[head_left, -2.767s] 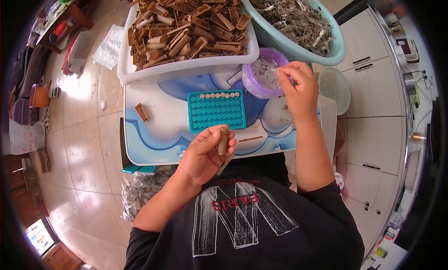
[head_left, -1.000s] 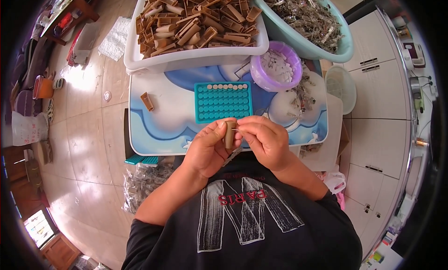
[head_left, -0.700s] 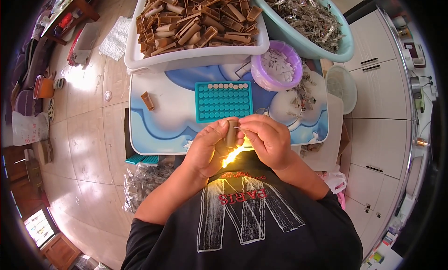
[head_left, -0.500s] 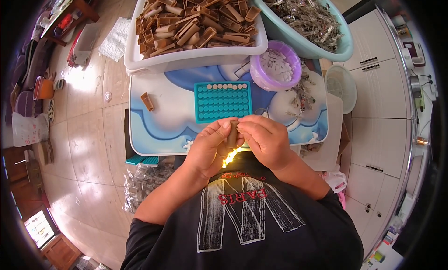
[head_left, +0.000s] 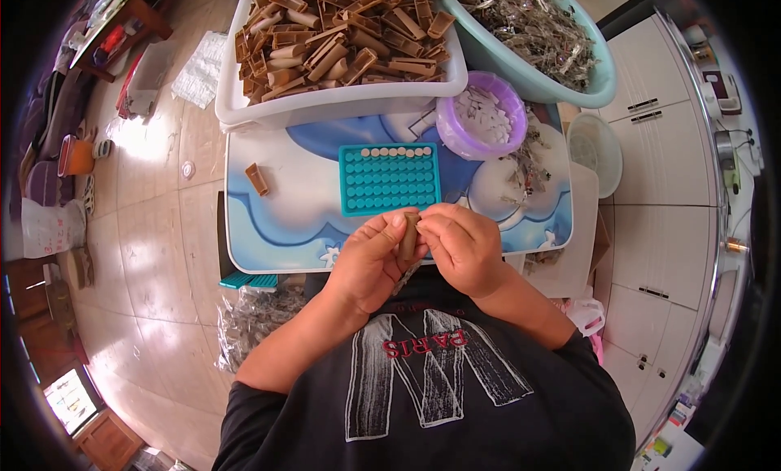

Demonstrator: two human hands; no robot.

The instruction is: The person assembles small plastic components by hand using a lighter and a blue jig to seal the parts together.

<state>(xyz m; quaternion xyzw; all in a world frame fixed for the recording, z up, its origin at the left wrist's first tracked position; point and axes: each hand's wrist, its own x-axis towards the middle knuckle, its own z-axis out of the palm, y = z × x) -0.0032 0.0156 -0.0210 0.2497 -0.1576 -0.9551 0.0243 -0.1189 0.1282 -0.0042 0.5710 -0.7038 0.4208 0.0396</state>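
Note:
Just past the table's near edge, my left hand is closed round a brown tube-like plastic casing, held roughly upright. My right hand pinches at the casing's upper end; whatever lies between those fingertips is too small to tell. Below the casing hangs a short bunch of thin wire, unlit, partly hidden by my left hand. Directly beyond my hands lies a teal tray with rows of round pockets. Several pale round pieces sit along its far row.
A white tub heaped with brown casings stands at the far side. Beside it are a light-green basin of wire bundles and a purple bowl of small white pieces. One loose casing lies on the table's left.
The bright yellow glow under the casing has gone out. Both hands keep nearly the same place, with the casing shifted slightly right.

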